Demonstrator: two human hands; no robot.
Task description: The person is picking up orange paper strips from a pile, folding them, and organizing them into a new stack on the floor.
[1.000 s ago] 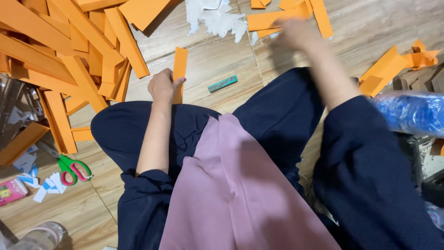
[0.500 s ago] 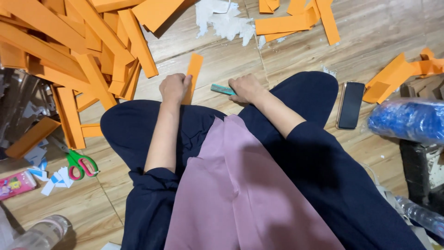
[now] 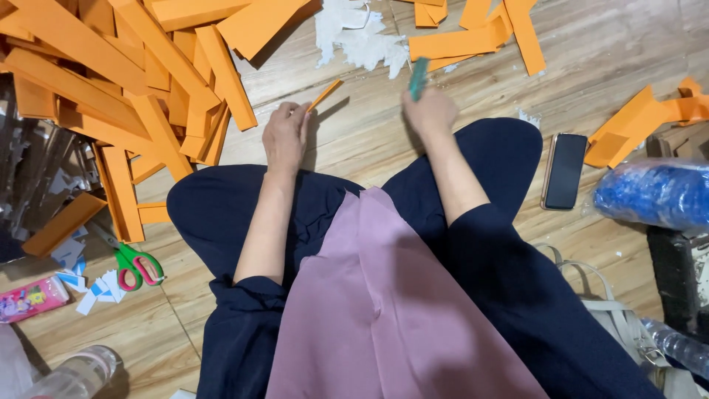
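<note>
I sit cross-legged on a wooden floor. My left hand (image 3: 284, 135) grips one orange paper strip (image 3: 323, 94) by its near end, the strip tilted edge-on above the floor in front of my knee. My right hand (image 3: 430, 112) is closed around a small teal stick-shaped tool (image 3: 418, 77) that points up and away from me. The two hands are apart, about a hand's width between them.
A big heap of orange paper strips (image 3: 125, 81) lies at the left, more orange strips (image 3: 473, 37) at the top right. White paper scraps (image 3: 358, 37), a black phone (image 3: 564, 170), green-and-red scissors (image 3: 136, 264), a blue plastic bag (image 3: 650, 193) and a clear bottle (image 3: 70, 375) lie around me.
My right hand came back from the far right, took the teal tool off the floor and lifted it. The strip in my left hand has turned edge-on.
</note>
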